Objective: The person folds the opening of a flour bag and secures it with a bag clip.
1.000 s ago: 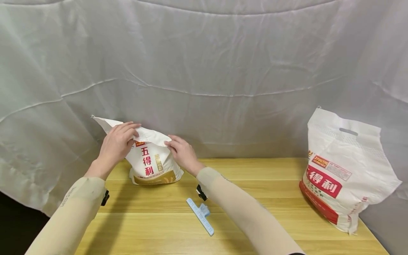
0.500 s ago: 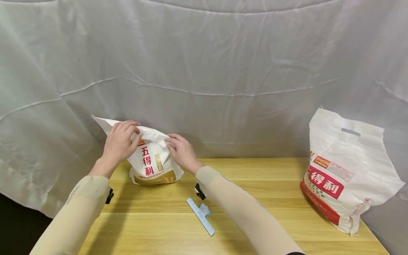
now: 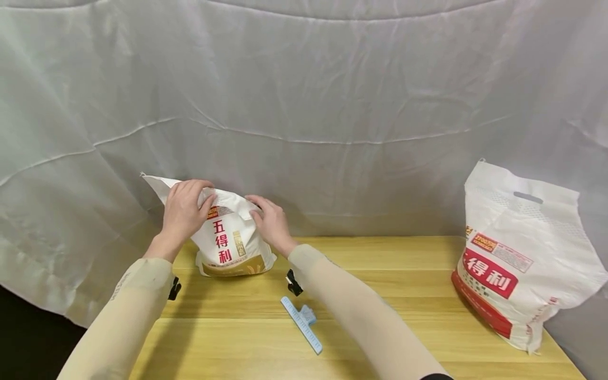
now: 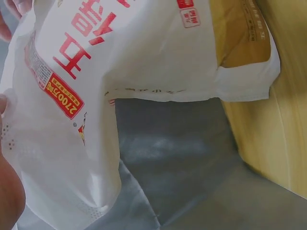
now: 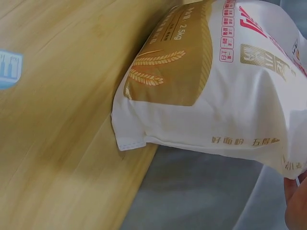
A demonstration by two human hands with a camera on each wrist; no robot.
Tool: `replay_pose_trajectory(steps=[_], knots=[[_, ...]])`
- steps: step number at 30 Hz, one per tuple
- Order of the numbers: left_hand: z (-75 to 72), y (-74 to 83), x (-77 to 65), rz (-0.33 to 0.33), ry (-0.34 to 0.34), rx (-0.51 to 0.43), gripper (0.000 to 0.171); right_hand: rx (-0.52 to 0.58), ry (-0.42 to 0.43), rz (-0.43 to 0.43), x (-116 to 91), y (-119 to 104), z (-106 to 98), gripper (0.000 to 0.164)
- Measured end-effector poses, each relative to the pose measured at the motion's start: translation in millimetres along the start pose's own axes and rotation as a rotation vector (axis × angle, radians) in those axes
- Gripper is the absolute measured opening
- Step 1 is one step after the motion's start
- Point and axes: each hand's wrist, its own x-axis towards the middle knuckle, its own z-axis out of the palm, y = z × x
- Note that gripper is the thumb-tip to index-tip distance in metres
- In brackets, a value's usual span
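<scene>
A white flour bag point(image 3: 237, 232) with red characters and a gold base stands at the back left of the table. My left hand point(image 3: 185, 211) grips its top edge, thumb on the front and fingers over the back. At the top right corner, my right hand point(image 3: 273, 221) pinches the bag. The bag's upper left corner sticks out past my left hand. In the left wrist view, the flour bag point(image 4: 153, 52) shows its creased side, with part of my left hand point(image 4: 9, 191) at the edge. In the right wrist view, fingers of my right hand point(image 5: 296, 206) touch the bag's upper part.
A light blue bag clip point(image 3: 301, 324) lies on the wooden table point(image 3: 228, 343) in front of the bag. At the right edge stands a second, larger white bag point(image 3: 527, 258) with a red base and a handle slot. A grey curtain point(image 3: 332, 105) hangs behind.
My left thumb has come round onto the bag's front, and that hand has shifted slightly right. The flap that hung folded over the front shows less now. My right hand keeps its corner.
</scene>
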Motion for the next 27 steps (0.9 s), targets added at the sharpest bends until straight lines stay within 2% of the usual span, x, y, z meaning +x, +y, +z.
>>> replay_pose_trajectory(steps=[12,20,27], knots=[[-0.9,0.3,12.0,-0.026,-0.075,-0.041,0.015,0.011,-0.002,-0.038,8,6,2,0.039],[1.7,-1.1,16.4,-0.095,-0.085,-0.065,0.013,0.016,-0.004,-0.044,9,6,0,0.037],[0.2,-2.0,17.6,-0.137,-0.095,-0.082,0.013,0.030,-0.019,-0.010,9,4,0,0.043]])
